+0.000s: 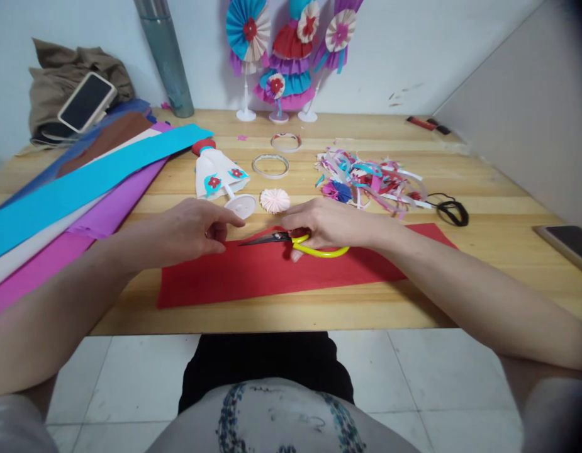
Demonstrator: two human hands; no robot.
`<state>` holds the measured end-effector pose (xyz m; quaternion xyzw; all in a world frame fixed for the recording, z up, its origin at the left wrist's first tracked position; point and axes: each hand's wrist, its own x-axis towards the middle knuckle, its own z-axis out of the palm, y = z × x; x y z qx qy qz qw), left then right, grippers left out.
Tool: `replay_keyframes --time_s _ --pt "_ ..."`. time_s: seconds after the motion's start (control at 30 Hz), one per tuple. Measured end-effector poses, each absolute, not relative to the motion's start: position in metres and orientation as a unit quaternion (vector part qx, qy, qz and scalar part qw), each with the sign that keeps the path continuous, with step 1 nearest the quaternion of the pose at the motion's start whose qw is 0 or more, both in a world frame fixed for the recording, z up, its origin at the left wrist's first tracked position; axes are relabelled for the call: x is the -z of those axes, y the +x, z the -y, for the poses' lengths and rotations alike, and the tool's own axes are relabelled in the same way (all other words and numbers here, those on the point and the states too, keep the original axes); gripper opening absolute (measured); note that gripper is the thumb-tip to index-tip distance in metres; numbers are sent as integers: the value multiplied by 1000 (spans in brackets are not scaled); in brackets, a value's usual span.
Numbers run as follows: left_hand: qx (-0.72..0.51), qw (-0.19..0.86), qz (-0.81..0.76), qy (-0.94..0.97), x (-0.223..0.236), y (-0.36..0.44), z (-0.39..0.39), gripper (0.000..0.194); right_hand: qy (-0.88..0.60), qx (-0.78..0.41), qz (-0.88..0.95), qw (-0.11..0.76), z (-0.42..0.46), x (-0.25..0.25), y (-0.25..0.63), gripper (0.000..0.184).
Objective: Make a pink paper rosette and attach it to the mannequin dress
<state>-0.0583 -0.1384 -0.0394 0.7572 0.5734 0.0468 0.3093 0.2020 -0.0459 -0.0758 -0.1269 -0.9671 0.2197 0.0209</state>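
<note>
My right hand (319, 223) grips a pair of scissors (324, 253) by the yellow handles. Their dark blades look nearly closed and point left above a long red sheet of crepe paper (238, 274). Over the sheet's upper left part is my left hand (196, 229), index finger stretched out and the others bent, with nothing visible in it. Just beyond that finger lies a white paper dress figure (219, 173) tipped on its side, its round base toward my hand. A pale pleated rosette (274, 201) rests between my hands, on the far side of the scissors.
Rolls of tape (270, 166) lie farther back. Colourful paper scraps (366, 176) and a black cord (453, 211) are to the right. Folded crepe strips (97, 167) cover the left side. Pleated paper figures (281, 63) and a bottle (165, 60) stand by the wall. A phone (567, 245) sits far right.
</note>
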Motion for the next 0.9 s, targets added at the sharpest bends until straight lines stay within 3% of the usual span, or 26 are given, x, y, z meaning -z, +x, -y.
replay_keyframes --time_s 0.23,0.6,0.9 --pt "-47 327 -582 743 33 -62 139 52 -122 -250 960 24 46 75 202 10" --pt "-42 310 -592 743 34 -61 139 53 -122 -195 973 6 50 76 197 31" --pt "-33 310 -563 765 31 -61 140 56 -126 -185 974 22 52 77 186 29"
